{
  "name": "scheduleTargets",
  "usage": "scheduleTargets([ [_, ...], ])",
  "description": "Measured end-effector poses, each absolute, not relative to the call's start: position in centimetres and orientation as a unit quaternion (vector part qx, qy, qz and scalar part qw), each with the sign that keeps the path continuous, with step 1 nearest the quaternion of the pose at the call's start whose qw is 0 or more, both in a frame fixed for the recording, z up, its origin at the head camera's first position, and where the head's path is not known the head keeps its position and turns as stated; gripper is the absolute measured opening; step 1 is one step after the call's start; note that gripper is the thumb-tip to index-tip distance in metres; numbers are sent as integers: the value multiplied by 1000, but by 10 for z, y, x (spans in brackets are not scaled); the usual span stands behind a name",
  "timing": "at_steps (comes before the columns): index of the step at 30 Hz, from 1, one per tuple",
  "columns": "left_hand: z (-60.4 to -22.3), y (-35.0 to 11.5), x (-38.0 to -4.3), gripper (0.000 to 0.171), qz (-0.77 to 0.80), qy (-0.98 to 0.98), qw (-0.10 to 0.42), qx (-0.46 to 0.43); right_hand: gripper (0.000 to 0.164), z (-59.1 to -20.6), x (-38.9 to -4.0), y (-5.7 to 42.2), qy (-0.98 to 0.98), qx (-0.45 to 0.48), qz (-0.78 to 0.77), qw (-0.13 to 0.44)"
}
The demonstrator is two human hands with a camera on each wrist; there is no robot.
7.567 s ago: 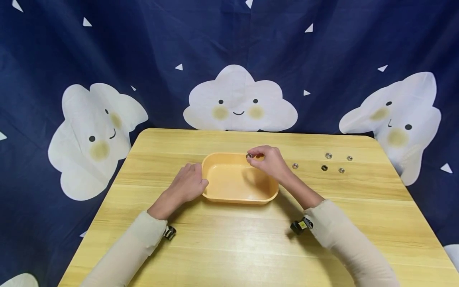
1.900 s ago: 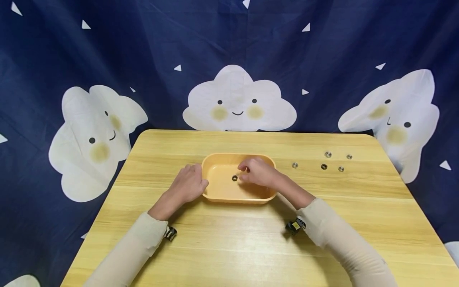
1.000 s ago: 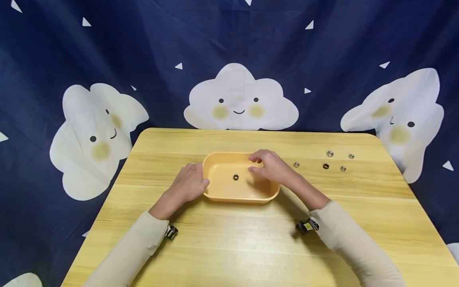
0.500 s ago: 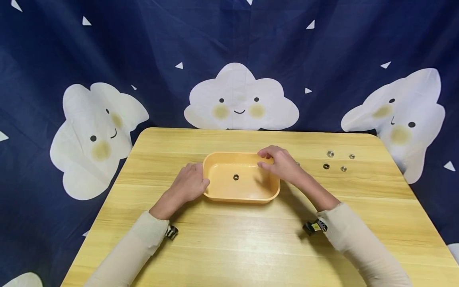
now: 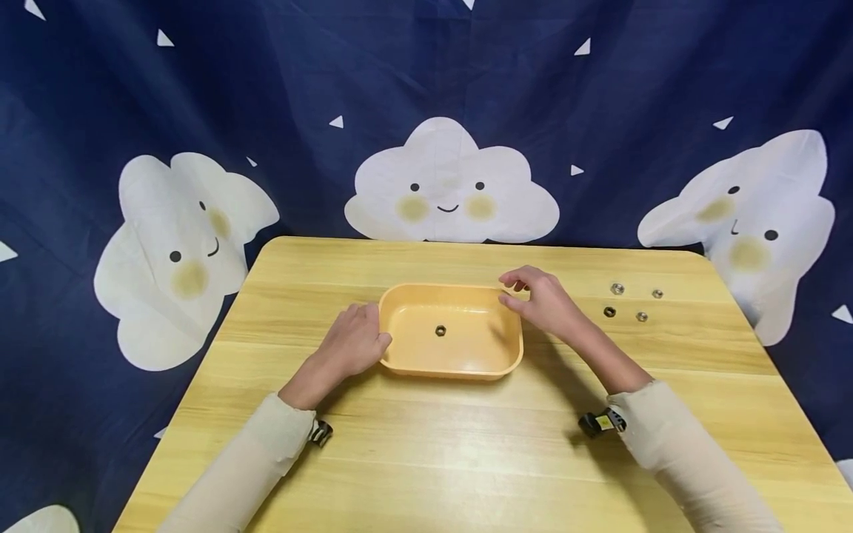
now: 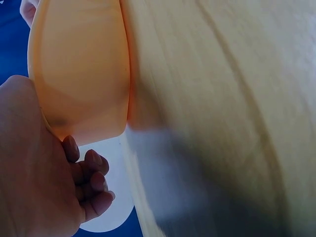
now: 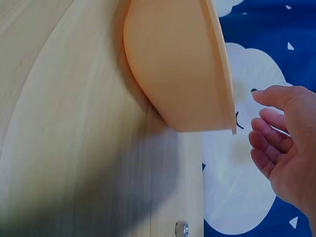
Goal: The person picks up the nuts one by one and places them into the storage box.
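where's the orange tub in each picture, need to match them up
Head: the tub sits at the centre, open top showing, gripped by the left hand.
Left wrist: upper left, outer side showing.
Right wrist: upper middle, outer side showing, beside the right hand.
Shared landmark: wooden table.

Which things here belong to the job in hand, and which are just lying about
Likely the job:
Tray, held by the left hand
Dark nut inside it
Loose nuts, probably
Right hand, holding nothing

Just there:
Cloud-print curtain
Wrist cameras
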State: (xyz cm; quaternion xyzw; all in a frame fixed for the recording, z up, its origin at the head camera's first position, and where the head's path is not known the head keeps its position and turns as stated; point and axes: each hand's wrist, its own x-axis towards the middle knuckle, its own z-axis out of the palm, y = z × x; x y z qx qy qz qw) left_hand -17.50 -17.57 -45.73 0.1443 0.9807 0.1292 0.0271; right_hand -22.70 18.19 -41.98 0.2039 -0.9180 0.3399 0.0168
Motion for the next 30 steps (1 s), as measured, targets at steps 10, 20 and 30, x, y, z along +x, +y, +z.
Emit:
scheduleTargets([
  [10,-458,-174,-175,20,133,980,28,148,34,-421,-231,201,-918,189,345,44],
  [20,-457,-174,-174,20,132,980,27,147,35,-426,-235,217,-921,178,343,53],
  [30,-458,-175,-176,19,127,981,24,146,35,-431,-234,226,-923,172,340,53],
])
